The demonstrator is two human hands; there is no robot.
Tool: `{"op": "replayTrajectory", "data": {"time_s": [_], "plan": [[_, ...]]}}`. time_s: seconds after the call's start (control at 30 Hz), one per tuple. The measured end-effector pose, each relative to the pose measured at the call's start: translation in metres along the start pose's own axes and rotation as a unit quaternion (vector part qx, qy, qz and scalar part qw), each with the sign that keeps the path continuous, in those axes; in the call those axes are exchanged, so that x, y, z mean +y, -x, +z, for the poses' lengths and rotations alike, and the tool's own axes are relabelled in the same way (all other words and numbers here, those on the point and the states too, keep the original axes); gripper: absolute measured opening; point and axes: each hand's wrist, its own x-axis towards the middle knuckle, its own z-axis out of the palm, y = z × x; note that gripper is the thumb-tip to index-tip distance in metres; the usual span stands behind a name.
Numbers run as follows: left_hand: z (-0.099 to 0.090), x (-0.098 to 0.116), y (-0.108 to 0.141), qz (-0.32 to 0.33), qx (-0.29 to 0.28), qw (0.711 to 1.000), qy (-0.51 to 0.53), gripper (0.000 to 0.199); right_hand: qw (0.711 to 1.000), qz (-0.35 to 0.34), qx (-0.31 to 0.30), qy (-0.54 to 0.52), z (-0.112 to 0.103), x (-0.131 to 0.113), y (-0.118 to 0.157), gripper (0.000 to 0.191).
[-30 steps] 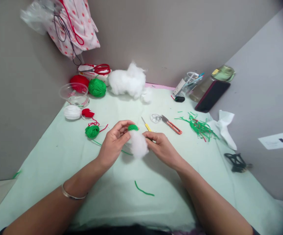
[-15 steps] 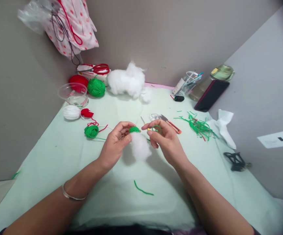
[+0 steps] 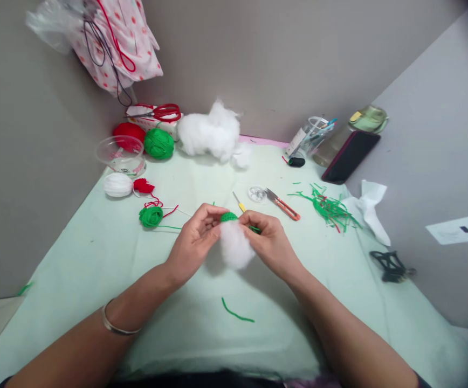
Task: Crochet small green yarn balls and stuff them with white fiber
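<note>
Between my hands is a small green crocheted piece (image 3: 229, 217), with a tuft of white stuffing (image 3: 236, 247) hanging out below it. My left hand (image 3: 197, 237) grips the piece at its left side, thumb and fingers pressed together. At the right side my right hand (image 3: 267, 237) is closed in a pinch near the piece's edge; green yarn shows by its fingers, but the fingertips' exact hold is too small to make out. Just beyond the hands lie a yellow-handled hook (image 3: 241, 205) and orange thread snips (image 3: 284, 205).
Yarn balls, a clear plastic tub (image 3: 121, 156) and red-handled scissors (image 3: 166, 112) are at the back left. White stuffing (image 3: 210, 132) sits at the back. On the right are green yarn scraps (image 3: 331, 209), a phone (image 3: 351, 157) and a black clip (image 3: 391, 267).
My right hand has closed and come to the edge of the green piece. The piece and my left hand have shifted slightly to the right.
</note>
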Motion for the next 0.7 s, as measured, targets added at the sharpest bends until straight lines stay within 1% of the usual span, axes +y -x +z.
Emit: {"op": "replayTrajectory", "data": {"time_s": [0.1, 0.2, 0.27, 0.33, 0.47, 0.53, 0.6, 0.67, 0.7], "plan": [[0.0, 0.002, -0.001, -0.009, -0.01, 1.0, -0.003, 0.02, 1.0, 0.006, 0.021, 0.001, 0.001, -0.002, 0.002, 0.021], [0.0, 0.002, -0.002, -0.029, -0.014, 0.999, 0.009, 0.023, 0.999, 0.008, 0.031, 0.02, 0.0, -0.005, 0.004, 0.025], [0.001, 0.001, -0.002, -0.039, -0.017, 0.999, 0.024, 0.021, 0.999, 0.001, 0.024, 0.04, -0.001, -0.009, 0.006, 0.028], [0.002, 0.001, -0.002, -0.043, -0.014, 0.998, 0.036, 0.019, 0.997, -0.022, 0.006, 0.074, -0.001, -0.012, 0.009, 0.027], [0.005, 0.003, -0.002, -0.044, 0.029, 0.998, 0.016, 0.017, 0.984, -0.084, -0.035, 0.151, 0.004, -0.015, 0.015, 0.018], [0.006, 0.002, -0.003, -0.037, 0.059, 0.998, 0.003, 0.016, 0.982, -0.095, -0.044, 0.157, 0.008, -0.013, 0.015, 0.014], [0.008, 0.0, -0.003, -0.026, 0.084, 0.996, -0.005, 0.015, 0.992, -0.07, -0.044, 0.099, 0.012, -0.008, 0.013, 0.017], [0.01, -0.002, -0.003, -0.004, 0.101, 0.995, -0.013, 0.015, 0.999, -0.009, -0.038, -0.015, 0.014, -0.002, 0.008, 0.029], [0.01, -0.003, -0.002, 0.009, 0.107, 0.994, -0.018, 0.015, 0.997, 0.023, -0.036, -0.071, 0.014, 0.0, 0.006, 0.035]]}}
